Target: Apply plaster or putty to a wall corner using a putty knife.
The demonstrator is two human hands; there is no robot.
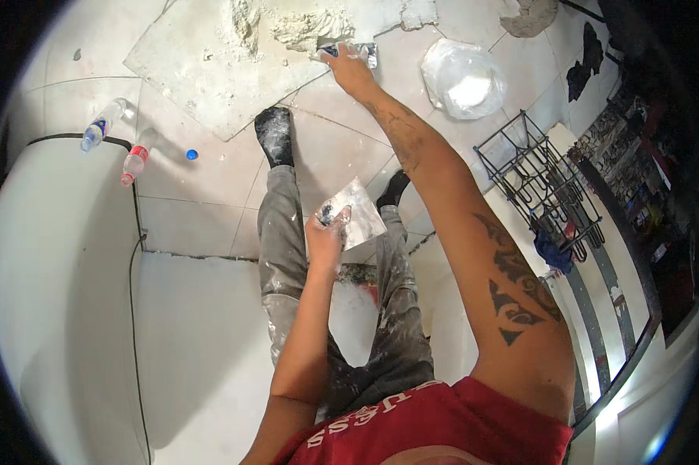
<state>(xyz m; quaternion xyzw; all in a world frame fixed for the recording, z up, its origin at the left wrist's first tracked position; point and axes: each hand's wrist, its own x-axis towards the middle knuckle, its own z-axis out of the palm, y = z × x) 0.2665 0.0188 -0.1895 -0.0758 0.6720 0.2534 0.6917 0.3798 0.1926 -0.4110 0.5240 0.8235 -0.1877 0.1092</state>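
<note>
My left hand (324, 239) is closed on a flat, squarish putty knife (365, 225), its pale blade smeared with white paste. It is held up in front of my knees. Stretched far forward, my right hand (349, 68) grips another putty knife (371, 54), whose shiny metal shows on the right and a dark part on the left. That hand is at the near edge of a mound of off-white plaster (310, 29). The plaster lies on a pale, dusty board (202, 85) on the tiled floor. My fingers partly hide both tools.
Two plastic bottles (104, 124) (136, 159) lie at the left, with a blue cap (192, 155) close by. A clear plastic bag (464, 79) rests right of the board. Farther right is a black wire rack (541, 182). My feet (275, 136) are just short of the board.
</note>
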